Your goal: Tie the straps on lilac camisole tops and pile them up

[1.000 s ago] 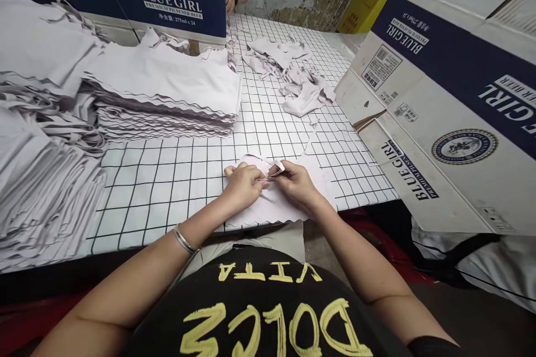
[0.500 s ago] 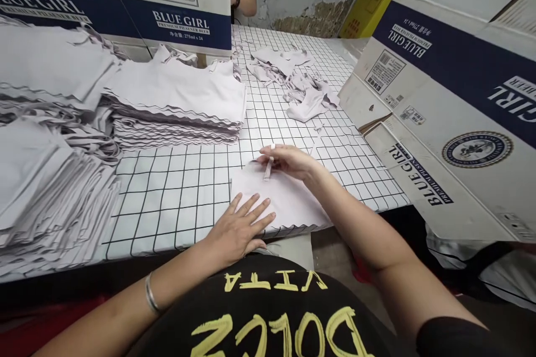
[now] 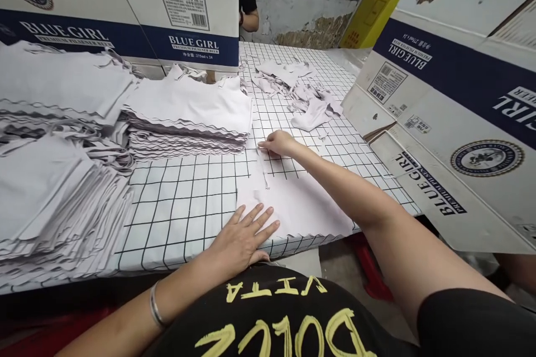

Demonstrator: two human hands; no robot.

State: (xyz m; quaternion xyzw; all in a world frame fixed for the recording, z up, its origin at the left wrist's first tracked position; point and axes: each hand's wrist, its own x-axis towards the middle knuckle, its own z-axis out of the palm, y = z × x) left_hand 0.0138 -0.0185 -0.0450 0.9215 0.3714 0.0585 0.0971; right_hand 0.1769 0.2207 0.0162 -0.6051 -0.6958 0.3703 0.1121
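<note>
A pale pinkish-white fabric piece [image 3: 305, 206] with a wavy lower edge lies flat at the front of the table. My left hand [image 3: 240, 234] rests palm down across its left side, fingers spread. Farther up, my right hand [image 3: 277, 144] is closed in a pinch at the end of a narrow pale strap [image 3: 263, 170]. This strap stretches from my fingertips down to the fabric. Part of the fabric's upper edge is hidden under my right hand and forearm.
Stacks of similar fabric pieces [image 3: 188, 100] [image 3: 37, 189] fill the left side. Loose fabric scraps [image 3: 314, 111] lie farther back. Beer cartons [image 3: 201, 17] [image 3: 422, 117] stand behind the stacks and at right. Another person's arm [image 3: 250, 19] shows at the far side.
My right hand has turned over, drawing the strap away from me along the fabric. My left hand stays flat in nearly the same place. The whole view has tilted slightly upward.
</note>
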